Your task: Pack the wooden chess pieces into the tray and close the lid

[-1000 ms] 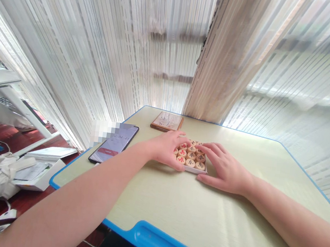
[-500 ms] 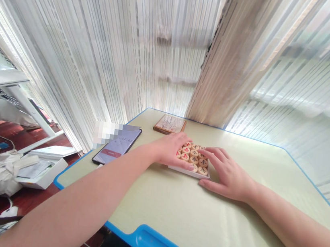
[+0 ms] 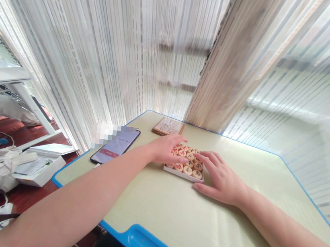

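A shallow white box (image 3: 182, 176) on the table holds rows of round wooden Chinese chess pieces (image 3: 189, 163), some marked in red and some in black. My left hand (image 3: 166, 148) is over the box's left side, fingers extended and thumb reaching above the pieces; whether it touches them I cannot tell. At the right side of the box is my right hand (image 3: 224, 180), with fingers spread. Its fingertips reach the right-hand pieces, and its thumb lies by the near right corner. Neither hand grips a piece.
Behind the box lies a brown-edged box lid (image 3: 168, 126) with writing on it. A phone (image 3: 116, 145) rests at the table's left edge. The pale table (image 3: 257, 160) has a blue rim, with striped curtains (image 3: 117, 44) beyond it. An open white box (image 3: 41, 170) stands lower left.
My left hand has drawn back leftward off the pieces, and its thumb has lifted from the front row, so more pieces show. My right hand stays at the box's right side.
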Action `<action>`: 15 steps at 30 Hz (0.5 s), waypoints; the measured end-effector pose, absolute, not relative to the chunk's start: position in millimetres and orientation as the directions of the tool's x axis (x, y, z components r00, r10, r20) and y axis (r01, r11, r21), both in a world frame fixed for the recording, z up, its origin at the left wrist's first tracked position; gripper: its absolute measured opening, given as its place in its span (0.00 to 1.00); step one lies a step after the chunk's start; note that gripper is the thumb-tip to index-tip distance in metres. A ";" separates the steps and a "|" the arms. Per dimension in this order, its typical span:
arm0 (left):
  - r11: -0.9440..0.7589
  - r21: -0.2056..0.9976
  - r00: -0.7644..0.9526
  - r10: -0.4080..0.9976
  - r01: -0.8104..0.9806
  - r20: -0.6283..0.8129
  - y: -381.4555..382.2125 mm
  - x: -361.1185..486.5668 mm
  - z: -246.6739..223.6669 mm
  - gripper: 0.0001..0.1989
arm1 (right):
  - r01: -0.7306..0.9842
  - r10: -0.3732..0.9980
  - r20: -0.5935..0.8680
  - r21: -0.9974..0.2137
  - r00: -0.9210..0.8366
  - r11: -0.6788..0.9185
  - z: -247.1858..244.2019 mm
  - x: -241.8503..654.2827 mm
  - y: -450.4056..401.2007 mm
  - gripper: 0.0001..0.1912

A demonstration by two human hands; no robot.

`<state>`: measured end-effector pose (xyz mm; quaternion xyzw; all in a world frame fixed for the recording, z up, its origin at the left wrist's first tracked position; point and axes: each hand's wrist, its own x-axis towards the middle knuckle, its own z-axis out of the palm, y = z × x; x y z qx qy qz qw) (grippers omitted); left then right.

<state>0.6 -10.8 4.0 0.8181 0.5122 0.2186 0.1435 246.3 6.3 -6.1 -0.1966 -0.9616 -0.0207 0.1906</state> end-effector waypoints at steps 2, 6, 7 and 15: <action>-0.382 0.485 0.314 0.924 0.787 0.218 -10.7 0.4 3.2 0.33 | 0.394 0.382 0.368 -0.043 -0.848 0.918 -5.7 246.5 5.4 0.37; -0.351 0.498 0.274 0.935 0.793 0.223 -8.9 0.6 0.9 0.28 | 0.426 0.417 0.384 -0.065 -0.824 0.902 -5.8 247.3 2.8 0.37; -0.350 0.493 0.270 0.935 0.797 0.229 -8.0 0.7 0.2 0.27 | 0.437 0.427 0.392 -0.067 -0.815 0.897 -6.2 247.4 2.4 0.37; -0.354 0.538 0.204 0.926 0.765 0.318 5.2 -2.6 -8.9 0.13 | 0.591 0.638 0.296 -0.240 -0.711 0.770 -14.5 247.2 6.9 0.51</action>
